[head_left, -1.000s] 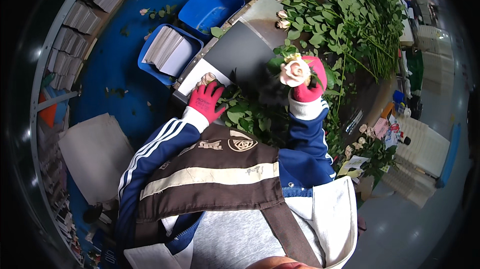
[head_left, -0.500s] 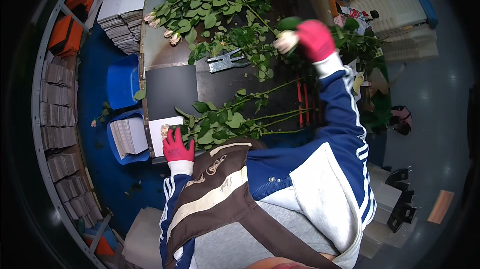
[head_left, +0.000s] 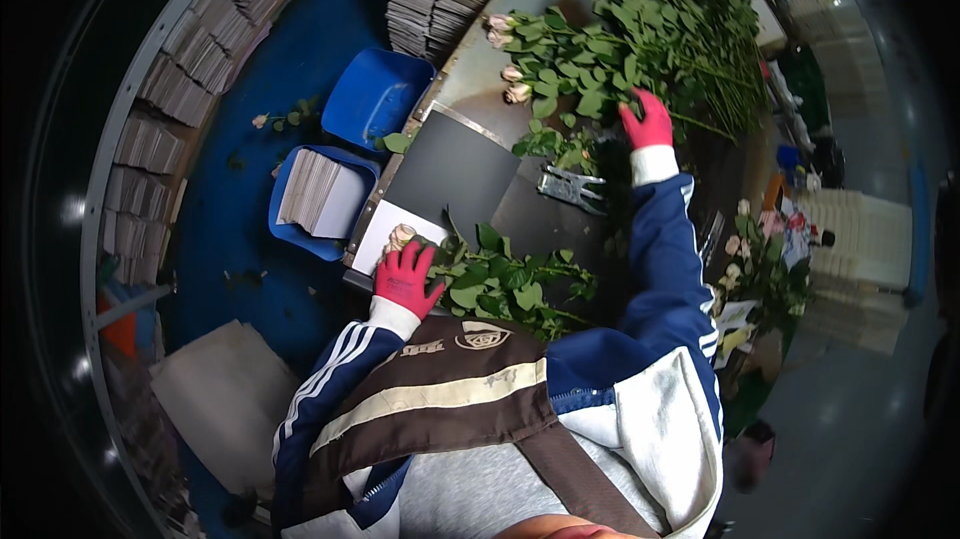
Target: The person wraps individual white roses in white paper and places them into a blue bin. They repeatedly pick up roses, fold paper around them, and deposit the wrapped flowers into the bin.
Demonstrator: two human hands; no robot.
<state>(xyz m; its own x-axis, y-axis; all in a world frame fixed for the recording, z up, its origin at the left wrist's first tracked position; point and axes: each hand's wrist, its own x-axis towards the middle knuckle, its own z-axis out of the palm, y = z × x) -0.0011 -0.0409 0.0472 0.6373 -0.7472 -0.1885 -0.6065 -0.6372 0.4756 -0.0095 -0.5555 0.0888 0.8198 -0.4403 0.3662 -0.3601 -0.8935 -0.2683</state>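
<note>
While my left hand (head_left: 405, 279) lies over the near roses (head_left: 400, 236), fingers bent and slightly apart, I cannot tell whether it grips them. Their blooms rest on a white sheet (head_left: 376, 229) beside a black mat (head_left: 455, 164). My right hand (head_left: 650, 122), half curled, is at the edge of the rose pile (head_left: 650, 34); its hold I cannot tell. Near it lies a metal tool (head_left: 572, 188).

Left hand (head_left: 405, 279) palm down, right arm (head_left: 665, 239) outstretched, right hand (head_left: 650, 124) half-curled

Blue floor (head_left: 212, 229) beside metal shelving (head_left: 135, 308)
</note>
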